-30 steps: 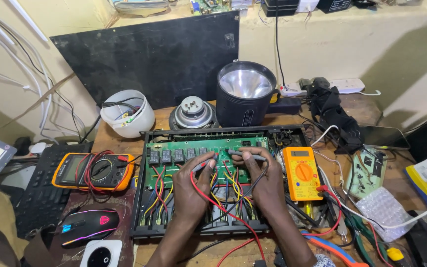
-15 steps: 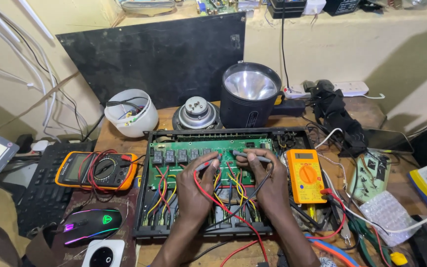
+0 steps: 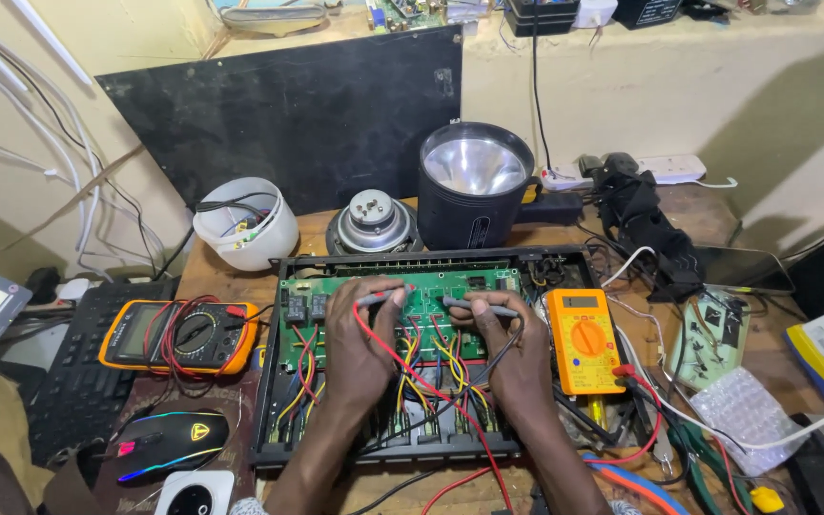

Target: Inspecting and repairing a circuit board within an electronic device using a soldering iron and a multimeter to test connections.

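An open black chassis (image 3: 283,381) on the workbench holds a green circuit board (image 3: 436,286) with relays and many coloured wires. My left hand (image 3: 360,348) grips a grey probe with a red lead (image 3: 379,298), its tip down on the board. My right hand (image 3: 517,358) grips a second grey probe with a black lead (image 3: 479,307), tip pointing left onto the board near the first. A yellow multimeter (image 3: 582,339) lies just right of my right hand, at the chassis's right end.
An orange multimeter (image 3: 181,336) wrapped in its leads, a keyboard (image 3: 78,381) and a lit mouse (image 3: 169,443) lie at left. Behind the chassis stand a white bowl-shaped lamp (image 3: 245,224), a speaker driver (image 3: 374,221) and a black torch (image 3: 474,191). Cables, small boards and tools crowd the right side.
Both hands keep the probes on the board, with only slight shifts of the tips. The camera has tilted a little, so the whole scene sits slightly lower in view.
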